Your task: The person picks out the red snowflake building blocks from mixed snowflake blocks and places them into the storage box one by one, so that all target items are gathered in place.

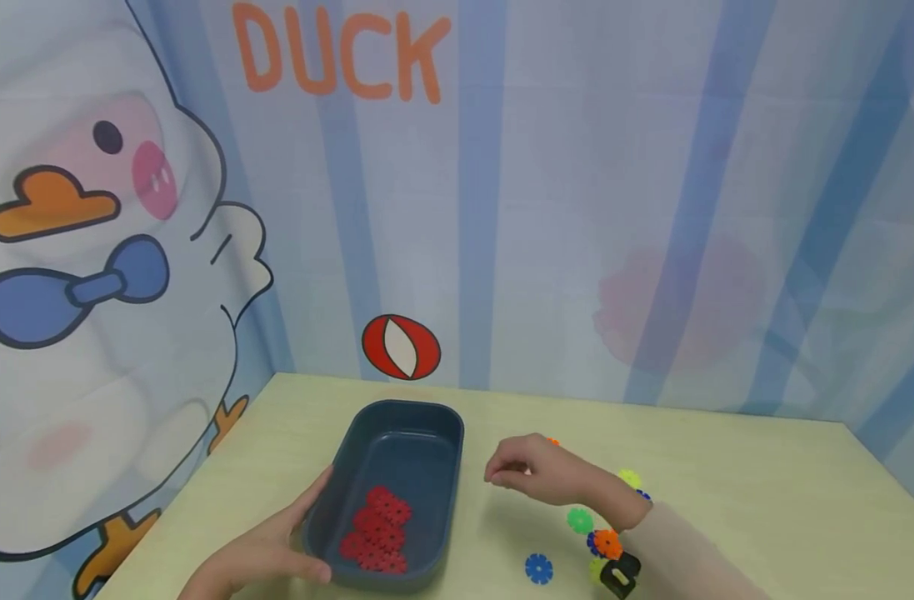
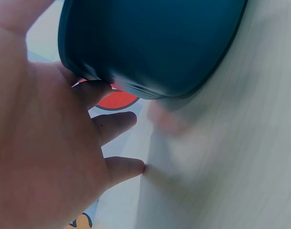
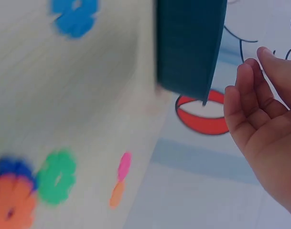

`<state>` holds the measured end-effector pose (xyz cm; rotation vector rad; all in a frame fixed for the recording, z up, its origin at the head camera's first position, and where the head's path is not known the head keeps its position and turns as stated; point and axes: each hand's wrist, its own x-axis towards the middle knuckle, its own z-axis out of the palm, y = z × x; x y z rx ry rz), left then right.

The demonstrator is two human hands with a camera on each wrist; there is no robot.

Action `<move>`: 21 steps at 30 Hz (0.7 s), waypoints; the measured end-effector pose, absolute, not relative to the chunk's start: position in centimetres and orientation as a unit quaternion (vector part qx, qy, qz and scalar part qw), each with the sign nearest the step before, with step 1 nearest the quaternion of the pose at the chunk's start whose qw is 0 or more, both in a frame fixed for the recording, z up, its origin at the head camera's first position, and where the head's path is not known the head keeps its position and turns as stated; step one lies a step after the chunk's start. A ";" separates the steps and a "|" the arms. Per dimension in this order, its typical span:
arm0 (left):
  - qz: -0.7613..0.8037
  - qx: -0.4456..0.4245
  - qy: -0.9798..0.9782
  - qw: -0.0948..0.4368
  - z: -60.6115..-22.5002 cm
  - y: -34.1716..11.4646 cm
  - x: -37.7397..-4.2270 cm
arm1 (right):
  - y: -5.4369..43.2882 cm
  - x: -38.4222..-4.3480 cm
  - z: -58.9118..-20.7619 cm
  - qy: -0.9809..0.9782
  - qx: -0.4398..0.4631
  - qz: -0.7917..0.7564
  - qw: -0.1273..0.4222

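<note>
A dark blue-grey bin stands on the table, with several red snowflake building discs heaped at its near end. My left hand grips its near left corner, thumb along the near end and index finger up the left side. In the left wrist view, the other fingers spread below the bin. Just right of the bin, my right hand hovers over the table. Its fingers are loosely bent in the right wrist view, with nothing visible between them and the thumb.
Loose discs lie right of the bin: a blue disc, a green disc, an orange disc and a yellow disc, some partly behind my right arm. A small black device is by the sleeve. A printed curtain hangs behind the table.
</note>
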<state>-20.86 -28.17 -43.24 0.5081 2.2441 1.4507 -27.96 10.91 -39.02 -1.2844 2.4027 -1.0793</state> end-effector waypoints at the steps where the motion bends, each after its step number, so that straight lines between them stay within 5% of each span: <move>1: 0.522 0.185 0.806 0.209 -43.2 -28.2 -20.9 | 11.7 -27.8 -39.1 0.817 -0.436 -0.363 0.104; 21: 0.528 0.171 0.800 0.226 -43.3 -28.2 -20.9 | 23.6 -25.8 -41.6 0.874 -0.301 -0.355 0.143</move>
